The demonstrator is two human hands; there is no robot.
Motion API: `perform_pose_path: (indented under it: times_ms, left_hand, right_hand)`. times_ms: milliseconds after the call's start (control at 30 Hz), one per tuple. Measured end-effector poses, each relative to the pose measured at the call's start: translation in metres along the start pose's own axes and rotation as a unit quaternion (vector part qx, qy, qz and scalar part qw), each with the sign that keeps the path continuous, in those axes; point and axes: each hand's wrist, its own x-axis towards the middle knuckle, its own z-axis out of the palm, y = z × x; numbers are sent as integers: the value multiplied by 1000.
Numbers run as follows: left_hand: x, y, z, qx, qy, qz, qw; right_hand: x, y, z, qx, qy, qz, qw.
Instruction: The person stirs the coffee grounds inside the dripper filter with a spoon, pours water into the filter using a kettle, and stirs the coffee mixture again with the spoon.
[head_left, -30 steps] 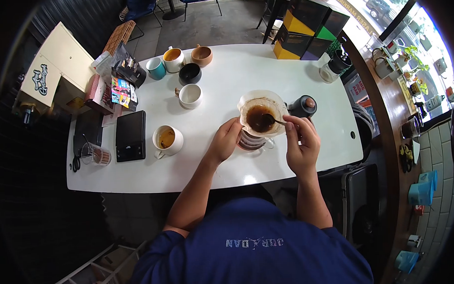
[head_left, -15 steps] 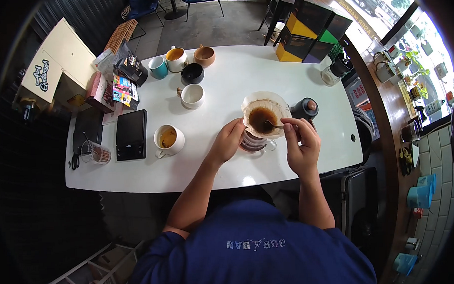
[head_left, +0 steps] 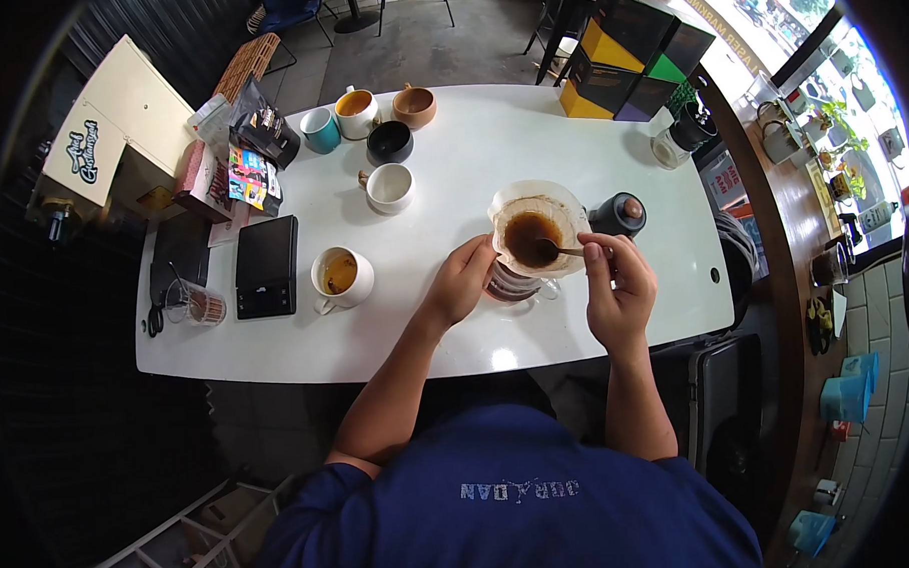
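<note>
A paper coffee filter (head_left: pixel 534 194) sits in a dripper, with dark wet coffee (head_left: pixel 529 235) inside. Beneath it stands a glass server (head_left: pixel 513 287), mostly hidden by the dripper. My left hand (head_left: pixel 464 278) is closed at the dripper's left side, fingertips gripping near its rim; its exact hold is partly hidden. Between the thumb and fingers of my right hand (head_left: pixel 620 286) is a spoon (head_left: pixel 567 251), its bowl dipped in the coffee. Just beyond my right hand stands a dark cylinder with a brown knob (head_left: pixel 620 215).
A white mug with amber liquid (head_left: pixel 342 276) and a black scale (head_left: pixel 267 267) are on the left. Several cups, including a black one (head_left: pixel 390 143), stand farther back. A glass with a straw (head_left: pixel 195 303) is near the left edge; stacked boxes (head_left: pixel 632 57) stand back right.
The spoon and my right hand have shifted slightly to the right relative to the filter. My left hand keeps its place at the dripper. The whole view has moved a little.
</note>
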Motion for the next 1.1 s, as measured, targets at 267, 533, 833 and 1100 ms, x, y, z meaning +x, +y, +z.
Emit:
perform_pose_path:
  times_ms: [267, 533, 833, 1100]
  left_hand:
    - [1, -1, -3, -11, -12, -6, 1000]
    - [0, 1, -1, 2, -10, 3, 1000]
    - [1, -1, -3, 1, -3, 0, 1000]
    - [4, -7, -8, 8, -5, -2, 1000]
  right_hand:
    - [7, 1, 1, 13, 0, -27, 1000]
    - [8, 2, 2, 3, 3, -6, 1000]
    - [6, -3, 1, -19, -34, 14, 999]
    - [2, -1, 3, -11, -27, 22, 999]
